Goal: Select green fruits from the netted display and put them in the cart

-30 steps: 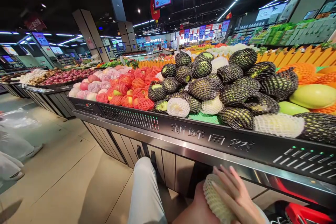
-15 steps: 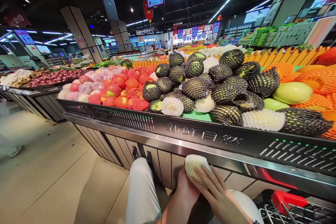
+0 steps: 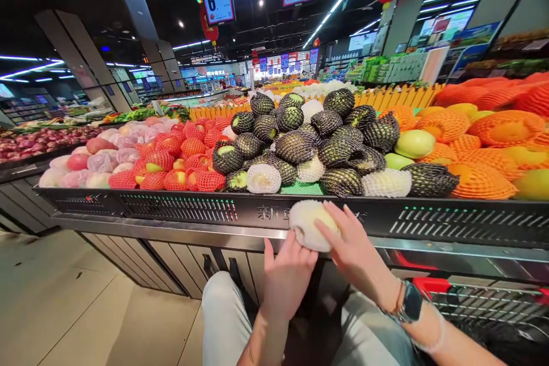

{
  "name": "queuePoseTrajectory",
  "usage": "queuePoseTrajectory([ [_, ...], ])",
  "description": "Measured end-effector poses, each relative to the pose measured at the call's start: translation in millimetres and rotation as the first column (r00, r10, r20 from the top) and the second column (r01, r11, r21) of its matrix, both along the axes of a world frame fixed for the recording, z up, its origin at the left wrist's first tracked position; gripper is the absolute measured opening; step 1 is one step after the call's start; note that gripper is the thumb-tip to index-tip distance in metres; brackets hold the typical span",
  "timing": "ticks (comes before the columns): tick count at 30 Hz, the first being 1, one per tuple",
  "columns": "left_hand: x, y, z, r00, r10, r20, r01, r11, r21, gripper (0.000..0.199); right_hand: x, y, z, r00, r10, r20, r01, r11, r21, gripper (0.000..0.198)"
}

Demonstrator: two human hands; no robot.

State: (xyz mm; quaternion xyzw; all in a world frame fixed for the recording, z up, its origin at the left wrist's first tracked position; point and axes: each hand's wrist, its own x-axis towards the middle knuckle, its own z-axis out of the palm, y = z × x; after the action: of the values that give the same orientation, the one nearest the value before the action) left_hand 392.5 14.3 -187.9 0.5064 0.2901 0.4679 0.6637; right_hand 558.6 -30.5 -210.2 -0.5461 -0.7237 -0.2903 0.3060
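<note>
A pale yellow-green fruit in a white foam net (image 3: 313,226) is between my two hands, in front of the black tray edge. Its exact kind is hard to make out. My left hand (image 3: 289,277) holds it from below at the left, the thumb sticking up apart. From the right, my right hand (image 3: 351,243) presses its fingers over the fruit's side, slightly blurred. Behind it is a heap of fruits in black foam nets (image 3: 295,146), with a white-netted fruit (image 3: 263,179) at the front and another white-netted fruit (image 3: 386,183) to the right.
Red-netted apples (image 3: 189,177) and bagged pink fruit (image 3: 103,161) fill the left of the display; orange-netted fruits (image 3: 482,180) lie at the right. A metal ledge (image 3: 171,229) runs below the black tray (image 3: 86,201). A shopping cart (image 3: 484,306) stands at lower right, near my knees.
Both hands have raised the white-netted fruit from above my lap to the tray's front edge. My right hand has shifted to its right side. The view has turned right.
</note>
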Motion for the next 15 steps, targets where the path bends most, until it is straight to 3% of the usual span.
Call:
queuePoseTrajectory([
  [2,5,16,13.0,0.943,-0.177,0.283,0.210,0.973,-0.093,0.077,3,16,28,0.998,-0.016,-0.063,0.018,1.000,0.017,0.075],
  [5,19,40,32.6,0.745,-0.230,0.626,0.427,0.886,-0.183,0.077,10,39,58,0.989,-0.058,-0.138,0.065,0.997,0.045,0.074],
  [7,28,55,42.8,0.718,-0.208,0.664,0.438,0.877,-0.198,0.075,14,54,68,0.978,-0.122,-0.171,0.132,0.990,0.049,0.069],
  [10,34,73,49.8,0.748,-0.168,0.642,0.393,0.891,-0.226,0.072,17,72,68,0.944,-0.264,-0.199,0.267,0.964,-0.012,0.064],
  [15,27,82,39.9,0.814,-0.088,0.575,0.278,0.927,-0.251,0.061,7,89,60,0.888,-0.442,-0.125,0.422,0.893,-0.160,0.068],
])
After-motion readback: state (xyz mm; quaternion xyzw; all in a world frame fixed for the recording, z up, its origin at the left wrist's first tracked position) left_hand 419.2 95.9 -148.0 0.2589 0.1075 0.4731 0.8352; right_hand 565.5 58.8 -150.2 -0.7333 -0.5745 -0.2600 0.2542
